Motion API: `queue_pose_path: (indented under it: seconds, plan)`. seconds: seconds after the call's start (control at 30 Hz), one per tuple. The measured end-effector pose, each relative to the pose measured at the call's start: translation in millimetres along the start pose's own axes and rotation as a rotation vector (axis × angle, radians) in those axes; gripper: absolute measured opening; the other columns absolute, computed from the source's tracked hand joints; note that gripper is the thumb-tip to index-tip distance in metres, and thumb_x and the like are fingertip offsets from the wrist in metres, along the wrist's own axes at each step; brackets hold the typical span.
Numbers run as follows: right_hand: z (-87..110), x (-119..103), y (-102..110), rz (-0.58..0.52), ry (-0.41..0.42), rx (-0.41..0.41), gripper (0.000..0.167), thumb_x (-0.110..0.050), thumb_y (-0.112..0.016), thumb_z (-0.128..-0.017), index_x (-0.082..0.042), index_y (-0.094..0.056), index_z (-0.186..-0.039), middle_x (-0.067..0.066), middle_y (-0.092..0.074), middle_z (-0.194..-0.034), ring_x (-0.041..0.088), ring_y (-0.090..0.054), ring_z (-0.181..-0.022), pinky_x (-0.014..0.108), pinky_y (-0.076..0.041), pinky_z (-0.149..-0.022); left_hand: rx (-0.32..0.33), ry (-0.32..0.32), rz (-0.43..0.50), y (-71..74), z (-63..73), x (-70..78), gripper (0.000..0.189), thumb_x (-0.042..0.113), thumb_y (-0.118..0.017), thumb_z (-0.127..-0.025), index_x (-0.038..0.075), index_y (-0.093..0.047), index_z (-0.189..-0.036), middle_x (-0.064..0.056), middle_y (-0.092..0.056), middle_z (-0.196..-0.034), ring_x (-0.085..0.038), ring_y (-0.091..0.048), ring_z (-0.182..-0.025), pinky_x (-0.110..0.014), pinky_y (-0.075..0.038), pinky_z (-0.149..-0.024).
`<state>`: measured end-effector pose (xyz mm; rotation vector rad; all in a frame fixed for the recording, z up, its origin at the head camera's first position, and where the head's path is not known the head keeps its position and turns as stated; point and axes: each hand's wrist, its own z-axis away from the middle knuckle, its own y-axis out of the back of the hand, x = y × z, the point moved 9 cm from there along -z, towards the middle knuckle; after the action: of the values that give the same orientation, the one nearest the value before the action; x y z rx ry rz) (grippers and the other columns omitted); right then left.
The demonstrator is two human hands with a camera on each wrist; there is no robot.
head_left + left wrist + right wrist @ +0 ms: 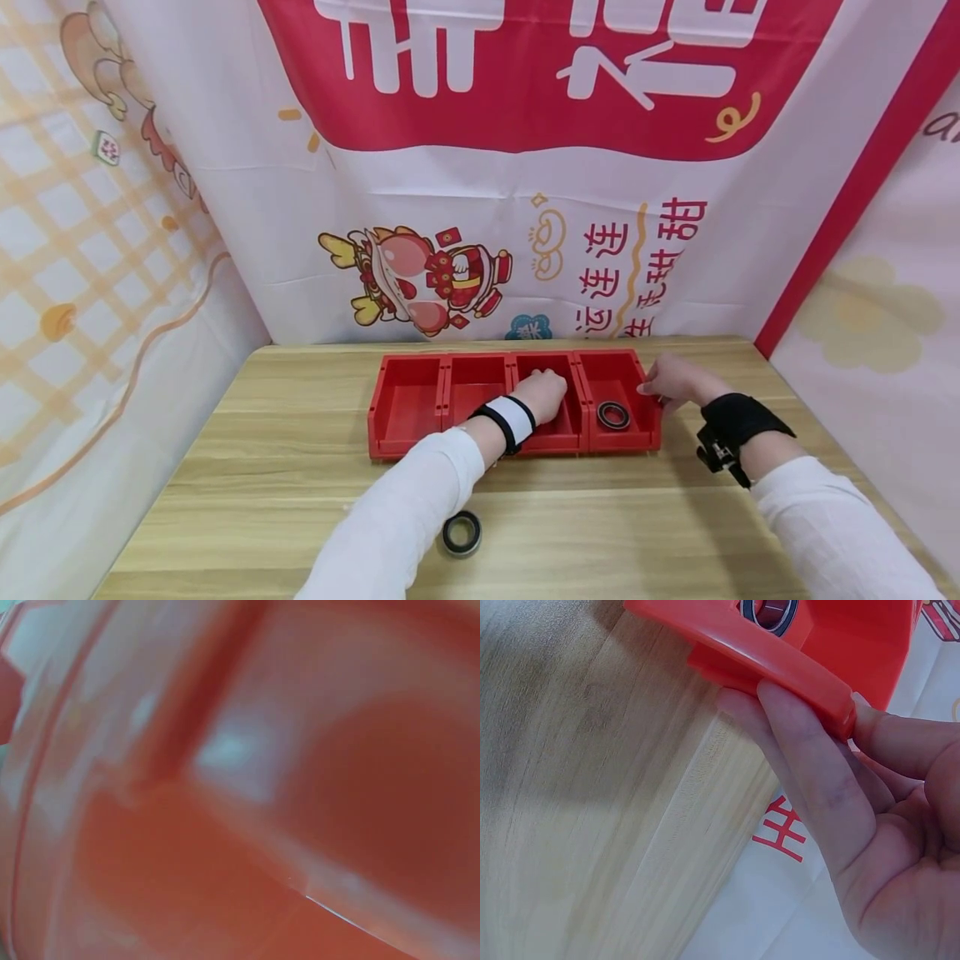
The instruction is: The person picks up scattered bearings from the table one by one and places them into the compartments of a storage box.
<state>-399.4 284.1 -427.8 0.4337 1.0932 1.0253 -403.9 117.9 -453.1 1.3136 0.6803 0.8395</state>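
Joined side by side, several red plastic bins (405,408) form a row on the table. At the right end, my right hand (678,383) grips the side wall of the last bin (765,656), thumb over the rim and fingers along its outside. A black-ringed ball bearing (613,415) lies inside that bin. My left hand (543,393) reaches into the neighbouring bin, knuckles up and fingers bent down; its fingertips are hidden, so I cannot tell what they hold. The left wrist view shows only blurred red bin walls (202,697) close up.
Another bearing (461,533) lies on the wooden table (300,500) in front of the bins, beside my left sleeve. Behind the table's back edge hangs a printed cloth (480,175), with more cloth on both sides.
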Motion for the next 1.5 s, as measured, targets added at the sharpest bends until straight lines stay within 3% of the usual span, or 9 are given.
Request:
queue_pose_path:
  seconds: [0.27,0.57,0.7,0.8,0.93,1.0,1.17,1.3,1.5]
  plan:
    - [2.1,-1.7,1.9,-0.004,-0.006,-0.001,0.023,-0.008,-0.059,-0.094,0.012,-0.064,-0.104,0.01,-0.067,-0.083,0.018,-0.061,-0.07,0.033,-0.056,-0.064,-0.006,0.03,-0.018,-2.6,0.0,1.3,0.025,0.008,-0.051,-0.098,0.014,-0.068,-0.115,-0.005,-0.064,-0.117,-0.021,-0.058,-0.104,-0.033,-0.05,-0.087]
    - [5.1,1.2,4.7,-0.006,-0.001,0.008,0.024,-0.006,-0.057,-0.094,0.015,-0.063,-0.105,0.012,-0.067,-0.083,0.018,-0.063,-0.07,0.034,-0.056,-0.064,0.049,0.078,0.0,-2.4,-5.0,7.3,0.017,0.015,-0.057,-0.096,0.016,-0.073,-0.101,0.0,-0.069,-0.091,-0.013,-0.063,-0.084,-0.027,-0.052,-0.074]
    - [3.9,-0.6,2.4,0.013,0.004,0.019,0.021,-0.007,-0.058,-0.094,0.012,-0.065,-0.099,0.01,-0.067,-0.08,0.017,-0.062,-0.068,0.032,-0.056,-0.063,0.068,0.087,-0.07,5.6,10.1,11.9,0.034,0.028,-0.054,-0.098,0.01,-0.063,-0.125,-0.005,-0.066,-0.116,-0.019,-0.062,-0.104,-0.03,-0.053,-0.079]
    - [3.2,-2.1,-1.3,0.032,0.009,0.022,0.019,-0.007,-0.058,-0.093,0.01,-0.067,-0.095,0.008,-0.067,-0.078,0.016,-0.062,-0.065,0.031,-0.055,-0.062,0.077,0.072,-0.05,16.3,33.0,14.0,0.058,0.041,-0.05,-0.098,0.01,-0.04,-0.146,-0.009,-0.05,-0.14,-0.027,-0.048,-0.127,-0.037,-0.048,-0.093]
    - [3.0,-3.4,-6.2,0.027,0.015,0.016,0.019,-0.006,-0.057,-0.094,0.011,-0.066,-0.097,0.01,-0.067,-0.08,0.015,-0.062,-0.064,0.032,-0.056,-0.063,0.14,0.006,0.053,33.7,75.7,6.3,0.071,0.052,-0.047,-0.096,0.017,-0.023,-0.153,-0.011,-0.029,-0.154,-0.032,-0.025,-0.141,-0.049,-0.029,-0.109]
    - [3.2,-3.9,-6.5,0.026,0.015,0.019,0.019,-0.005,-0.057,-0.094,0.012,-0.066,-0.096,0.01,-0.067,-0.079,0.015,-0.062,-0.064,0.032,-0.056,-0.063,0.192,-0.026,0.085,44.1,100.8,-1.2,0.075,0.057,-0.045,-0.094,0.022,-0.017,-0.154,-0.01,-0.019,-0.158,-0.033,-0.014,-0.144,-0.055,-0.019,-0.111]
    - [3.4,-5.2,-3.3,0.041,0.002,0.026,0.017,-0.004,-0.057,-0.093,0.011,-0.065,-0.094,0.01,-0.066,-0.077,0.016,-0.062,-0.063,0.031,-0.055,-0.061,0.336,-0.078,0.108,58.5,157.8,-22.5,0.079,0.064,-0.043,-0.091,0.03,-0.009,-0.154,-0.006,0.0,-0.16,-0.031,0.002,-0.145,-0.062,-0.01,-0.109]
    - [2.7,-4.1,-2.0,0.02,-0.024,0.02,0.019,-0.005,-0.056,-0.094,0.012,-0.064,-0.097,0.012,-0.066,-0.08,0.018,-0.062,-0.068,0.032,-0.056,-0.063,0.328,-0.086,0.122,46.5,189.9,-33.2,0.082,0.063,-0.047,-0.09,0.033,-0.006,-0.154,-0.003,0.008,-0.16,-0.033,0.005,-0.145,-0.065,-0.009,-0.108]
    - [4.9,-6.7,-3.1,0.029,0.0,0.035,0.019,-0.003,-0.056,-0.093,0.013,-0.065,-0.096,0.013,-0.067,-0.08,0.017,-0.062,-0.065,0.032,-0.056,-0.062,0.168,-0.126,0.182,-4.3,218.8,-34.3,0.078,0.061,-0.049,-0.09,0.039,-0.007,-0.152,-0.002,0.002,-0.161,-0.036,0.0,-0.145,-0.068,-0.015,-0.105]
